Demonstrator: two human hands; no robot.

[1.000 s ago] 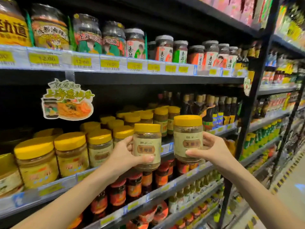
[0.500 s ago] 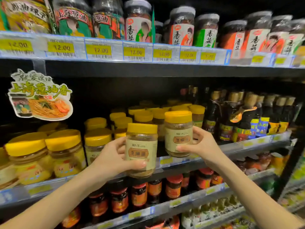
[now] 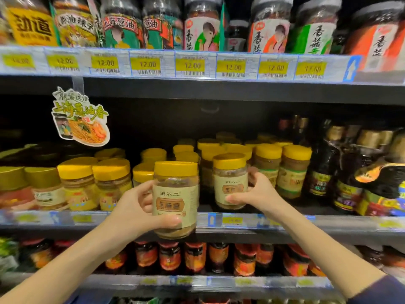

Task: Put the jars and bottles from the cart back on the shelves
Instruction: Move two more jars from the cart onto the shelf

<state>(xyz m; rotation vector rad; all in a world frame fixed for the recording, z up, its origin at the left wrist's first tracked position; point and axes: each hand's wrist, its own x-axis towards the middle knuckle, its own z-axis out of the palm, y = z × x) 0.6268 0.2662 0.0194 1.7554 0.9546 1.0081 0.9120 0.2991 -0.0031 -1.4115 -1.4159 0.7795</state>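
Observation:
Each of my hands holds a yellow-lidded jar with a beige label. My left hand (image 3: 135, 207) grips the nearer jar (image 3: 175, 198) in front of the middle shelf's edge (image 3: 252, 222), its base below the shelf lip. My right hand (image 3: 256, 194) grips the second jar (image 3: 230, 181) on the middle shelf, its base down among the front row of like jars (image 3: 293, 170). Whether it rests on the shelf I cannot tell.
More yellow-lidded jars (image 3: 111, 181) fill the middle shelf to the left. Dark sauce bottles (image 3: 344, 170) stand on its right. Jars with picture labels (image 3: 203, 25) line the top shelf above yellow price tags. Red-labelled jars (image 3: 195, 255) sit below. A paper noodle sign (image 3: 80, 119) hangs at left.
The view has turned to face the shelves squarely and come closer. My right hand has carried its jar forward and down onto the middle shelf. The left jar stays held in front.

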